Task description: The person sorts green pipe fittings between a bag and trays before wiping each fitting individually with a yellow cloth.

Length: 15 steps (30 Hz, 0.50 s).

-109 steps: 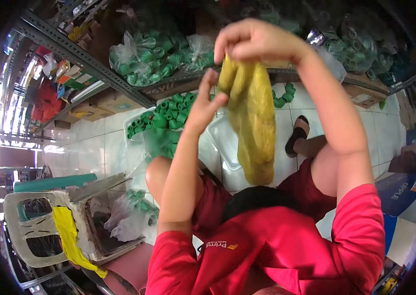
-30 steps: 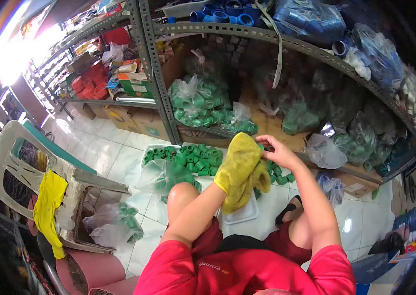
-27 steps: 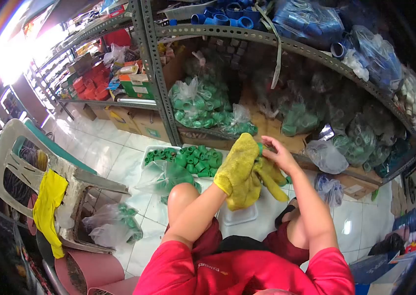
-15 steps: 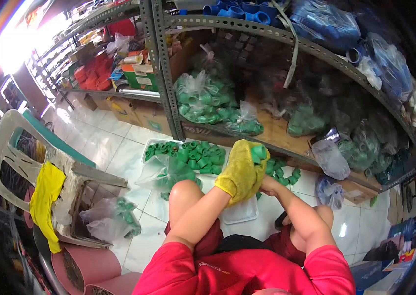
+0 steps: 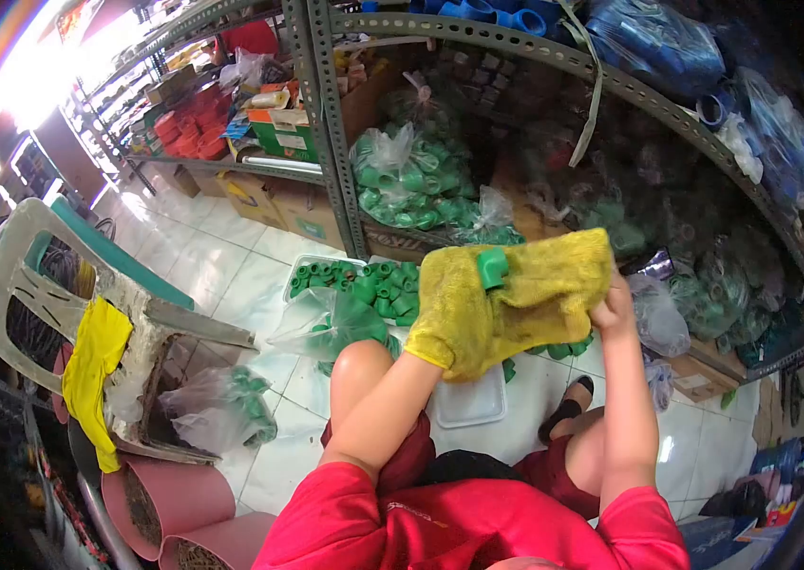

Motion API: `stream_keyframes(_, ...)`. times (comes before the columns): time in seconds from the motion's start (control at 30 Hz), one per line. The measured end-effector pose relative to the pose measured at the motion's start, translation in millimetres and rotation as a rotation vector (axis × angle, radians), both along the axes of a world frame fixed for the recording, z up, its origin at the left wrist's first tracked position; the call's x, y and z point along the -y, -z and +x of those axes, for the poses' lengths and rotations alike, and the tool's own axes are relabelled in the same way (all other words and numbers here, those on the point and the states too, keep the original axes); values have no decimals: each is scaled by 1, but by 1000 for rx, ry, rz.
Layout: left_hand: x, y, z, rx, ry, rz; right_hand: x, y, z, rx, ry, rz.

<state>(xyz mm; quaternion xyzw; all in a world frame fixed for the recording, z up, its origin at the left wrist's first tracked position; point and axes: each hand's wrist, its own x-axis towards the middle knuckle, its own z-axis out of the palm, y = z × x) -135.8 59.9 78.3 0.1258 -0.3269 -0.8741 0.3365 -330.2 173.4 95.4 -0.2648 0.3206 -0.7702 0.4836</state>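
Note:
A yellow cloth [image 5: 554,285] is stretched out in front of my chest. My left hand [image 5: 449,318] is covered by the cloth, with a green pipe fitting [image 5: 492,269] showing at its top; the fingers are hidden. At the cloth's right end, my right hand [image 5: 614,306] has its fingers closed on the fabric. Below the cloth lies a white tray [image 5: 470,404] on the floor. Beyond it, more green fittings [image 5: 387,285] fill trays, and others sit in a clear plastic bag [image 5: 321,323].
A worn plastic chair [image 5: 126,351] with a yellow cloth over it stands at left, near pink pots [image 5: 169,499]. A bag of fittings [image 5: 226,408] lies beside it. A metal shelf [image 5: 326,133] with bagged green and blue fittings spans the back.
My right hand has moved right and up, pulling the cloth out wide. The green fitting now shows at the middle of the cloth, slightly left of and lower than my right hand.

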Motion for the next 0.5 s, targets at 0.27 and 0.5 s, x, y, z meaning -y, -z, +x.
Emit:
stream_keyframes(0.27,-10,100,-28,-219,259,349,19,45,70,-1207,224,181)
stream_keyframes(0.5,-40,-9,-5,1063,-104,-1847,28,78,62,-566,289,406)
